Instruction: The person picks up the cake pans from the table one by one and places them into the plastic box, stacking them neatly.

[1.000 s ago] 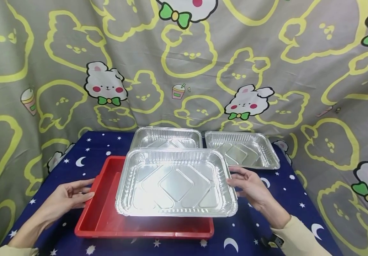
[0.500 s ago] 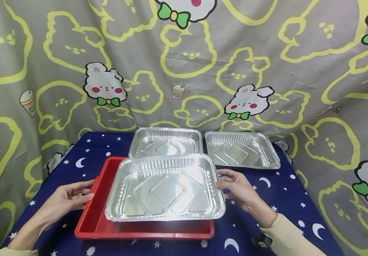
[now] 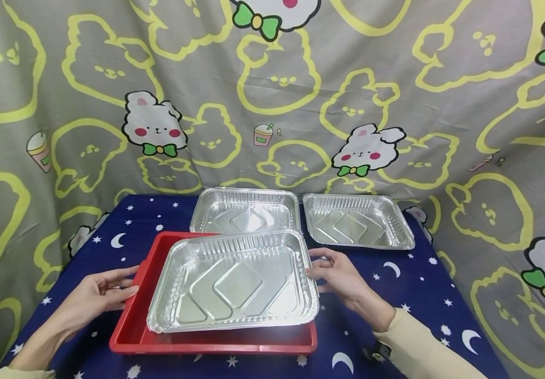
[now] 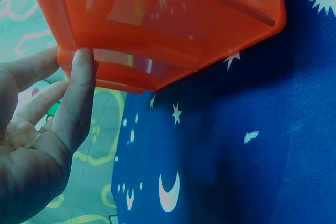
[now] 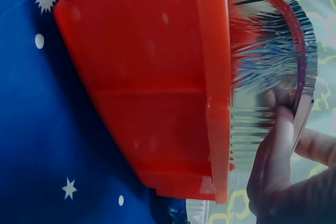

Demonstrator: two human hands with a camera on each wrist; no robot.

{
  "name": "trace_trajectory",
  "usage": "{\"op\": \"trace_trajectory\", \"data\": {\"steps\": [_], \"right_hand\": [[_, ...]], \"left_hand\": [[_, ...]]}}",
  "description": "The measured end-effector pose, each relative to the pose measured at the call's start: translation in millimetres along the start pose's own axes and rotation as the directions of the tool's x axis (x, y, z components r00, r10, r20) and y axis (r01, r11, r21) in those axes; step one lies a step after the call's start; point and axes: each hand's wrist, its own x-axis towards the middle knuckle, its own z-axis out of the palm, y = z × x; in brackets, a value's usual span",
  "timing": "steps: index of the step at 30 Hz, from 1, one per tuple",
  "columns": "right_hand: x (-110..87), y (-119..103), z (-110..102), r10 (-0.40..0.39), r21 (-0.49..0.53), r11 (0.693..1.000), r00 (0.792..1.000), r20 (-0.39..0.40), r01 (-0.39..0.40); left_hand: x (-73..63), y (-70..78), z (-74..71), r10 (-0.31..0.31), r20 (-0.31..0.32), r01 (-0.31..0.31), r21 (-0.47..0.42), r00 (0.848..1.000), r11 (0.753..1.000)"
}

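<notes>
My left hand (image 3: 94, 295) pinches the left rim of a red plastic tray (image 3: 132, 329), thumb on one side and fingers on the other, as the left wrist view also shows. On the other side, my right hand (image 3: 348, 281) pinches the right rim of a foil pan (image 3: 239, 284). That pan is held over the red tray, a little tilted, its left end lower and within the tray's outline. In the right wrist view the pan's ribbed wall (image 5: 268, 51) stands above the tray's rim. Whether the pan touches the tray's floor is hidden.
Two more foil pans stand at the back of the table: one at the middle (image 3: 246, 208), partly hidden behind the held pan, and one at the right (image 3: 359, 221). A dark blue cloth (image 3: 424, 295) with moons and stars covers the table. A patterned curtain (image 3: 277, 116) hangs behind.
My right hand has moved left and slightly down with the foil pan, bringing it further over the red tray and tilting it. The left hand and the red tray have stayed put.
</notes>
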Motion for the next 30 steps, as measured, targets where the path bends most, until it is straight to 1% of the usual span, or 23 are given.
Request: {"op": "trace_trajectory", "data": {"steps": [5, 12, 19, 25, 30], "right_hand": [[3.8, 1, 8, 0.000, -0.021, 1.000, 1.000, 0.010, 0.000], [6.1, 2, 16, 0.011, -0.012, 1.000, 0.999, 0.034, -0.011], [4.9, 4, 19, 0.015, 0.000, 1.000, 0.999, 0.050, -0.015], [4.4, 5, 20, 0.006, -0.014, 1.000, 0.996, 0.089, -0.005], [5.1, 6, 18, 0.011, -0.049, 0.999, 0.994, 0.111, -0.006]], "left_hand": [[-0.9, 2.0, 1.4, -0.004, -0.026, 0.004, 0.019, 1.000, 1.000], [-1.2, 2.8, 2.5, 0.018, -0.041, -0.016, 0.032, 0.999, 0.999], [-1.2, 3.0, 3.4, 0.005, -0.055, -0.003, 0.043, 0.998, 0.999], [-1.6, 3.3, 3.3, 0.010, -0.050, -0.008, 0.037, 0.999, 0.999], [-0.9, 3.1, 2.3, -0.008, -0.050, 0.010, 0.048, 0.999, 0.999]]}}
